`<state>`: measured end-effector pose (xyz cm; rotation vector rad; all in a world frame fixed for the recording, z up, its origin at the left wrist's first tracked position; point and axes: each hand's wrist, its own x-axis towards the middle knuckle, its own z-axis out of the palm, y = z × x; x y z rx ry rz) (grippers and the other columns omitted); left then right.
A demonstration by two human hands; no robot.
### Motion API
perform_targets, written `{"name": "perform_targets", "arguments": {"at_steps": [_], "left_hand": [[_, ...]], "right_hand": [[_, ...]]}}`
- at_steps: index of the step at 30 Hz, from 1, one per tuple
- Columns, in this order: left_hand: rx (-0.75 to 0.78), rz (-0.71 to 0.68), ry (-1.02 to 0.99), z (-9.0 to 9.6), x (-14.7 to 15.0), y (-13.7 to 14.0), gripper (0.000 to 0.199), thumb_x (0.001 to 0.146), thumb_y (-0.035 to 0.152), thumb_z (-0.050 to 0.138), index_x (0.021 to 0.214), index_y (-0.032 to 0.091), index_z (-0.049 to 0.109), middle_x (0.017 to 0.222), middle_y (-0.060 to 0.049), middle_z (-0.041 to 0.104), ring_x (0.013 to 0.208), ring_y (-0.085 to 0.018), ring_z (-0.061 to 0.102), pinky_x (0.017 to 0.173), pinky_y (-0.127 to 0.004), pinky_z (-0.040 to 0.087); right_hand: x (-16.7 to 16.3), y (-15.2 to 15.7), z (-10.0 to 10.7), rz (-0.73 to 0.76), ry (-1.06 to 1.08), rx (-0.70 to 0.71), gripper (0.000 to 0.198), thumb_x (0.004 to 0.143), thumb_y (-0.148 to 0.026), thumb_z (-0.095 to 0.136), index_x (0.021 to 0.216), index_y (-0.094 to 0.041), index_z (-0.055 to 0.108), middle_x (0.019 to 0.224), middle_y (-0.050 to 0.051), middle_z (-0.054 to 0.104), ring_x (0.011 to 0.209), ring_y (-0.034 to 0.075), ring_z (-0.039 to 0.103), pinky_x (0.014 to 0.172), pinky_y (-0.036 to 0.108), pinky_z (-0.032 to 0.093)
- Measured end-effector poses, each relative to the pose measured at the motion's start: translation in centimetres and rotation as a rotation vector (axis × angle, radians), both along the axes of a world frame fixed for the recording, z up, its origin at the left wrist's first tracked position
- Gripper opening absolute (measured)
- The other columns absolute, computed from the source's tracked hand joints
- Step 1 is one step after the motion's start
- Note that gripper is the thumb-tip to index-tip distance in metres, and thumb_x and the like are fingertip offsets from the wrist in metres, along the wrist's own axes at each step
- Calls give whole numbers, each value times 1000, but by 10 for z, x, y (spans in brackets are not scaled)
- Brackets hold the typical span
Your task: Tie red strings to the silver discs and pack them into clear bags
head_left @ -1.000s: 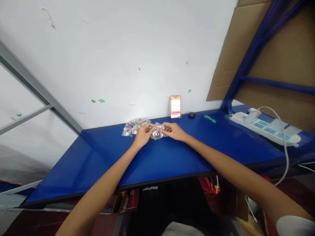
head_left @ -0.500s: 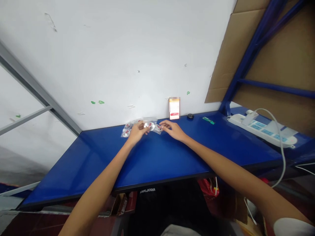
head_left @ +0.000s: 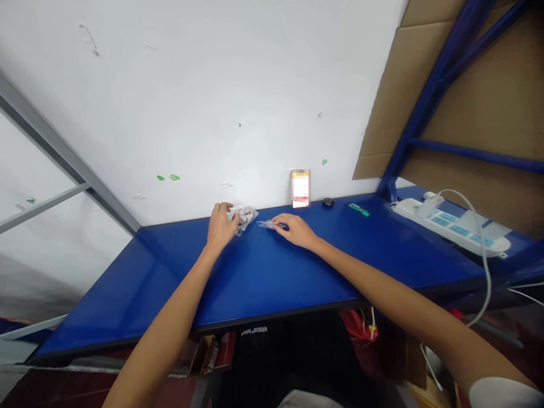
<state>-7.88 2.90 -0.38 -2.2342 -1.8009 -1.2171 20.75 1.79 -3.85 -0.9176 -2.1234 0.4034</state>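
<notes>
Against the wall side of the blue table lies a small pile of clear plastic packets (head_left: 247,217) with red and silvery bits inside. My left hand (head_left: 221,228) is curled over the left end of this pile, its thumb and fingers closed on the packets. A short way to the right, my right hand (head_left: 296,230) pinches a small clear plastic bag (head_left: 266,225) between thumb and fingers. The bag's free end points left toward the pile, and what it contains is hard to make out.
A phone with a lit screen (head_left: 301,188) leans on the wall. Right of it lie a small black object (head_left: 328,202) and a green item (head_left: 359,209). A white power strip (head_left: 450,225) with a cable sits at the table's right end, below a blue metal frame (head_left: 419,102).
My hands have moved apart: the left went left onto the packets. The packet with the silvery disc, held between them before, has left my left hand. The packets look more bunched.
</notes>
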Motion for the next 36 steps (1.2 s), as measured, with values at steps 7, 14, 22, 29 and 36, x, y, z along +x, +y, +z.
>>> {"name": "perform_targets", "arguments": {"at_steps": [7,14,22,29,36], "left_hand": [[-376,-460,-413,-15,54,-27,42,89,47,77,119,19,67,113,-9,73,91,-23,70,84,-38,57],[-573,-611,-793,-21,54,-26,51,83,47,84,118,18,59,102,-7,73,77,-20,73,70,-35,61],[-659,-725,-423,-5,37,-23,65,77,34,88,136,20,64,112,-10,73,74,-17,70,65,-32,60],[-299,-488,-452,2,38,-19,42,93,40,72,129,19,69,109,-11,78,65,-15,69,61,-30,58],[-52,-446,-538,15,42,-31,34,99,44,66,123,20,69,111,-10,80,63,-14,69,61,-28,59]], "right_hand": [[-10,-9,8,115,652,-514,34,89,-55,77,96,-23,68,95,5,77,86,23,74,81,41,67],[-4,-9,8,256,914,-733,39,81,-37,89,96,-23,56,108,5,78,99,22,76,94,44,66],[3,-2,0,262,589,-934,44,80,-32,93,114,-14,72,85,4,75,71,14,72,70,27,67],[3,-7,9,249,685,-1001,34,89,-35,86,114,-16,72,100,10,80,92,21,79,90,36,67],[6,-4,11,390,532,-1004,54,81,-23,90,131,-17,71,110,10,79,99,22,78,91,34,66]]}}
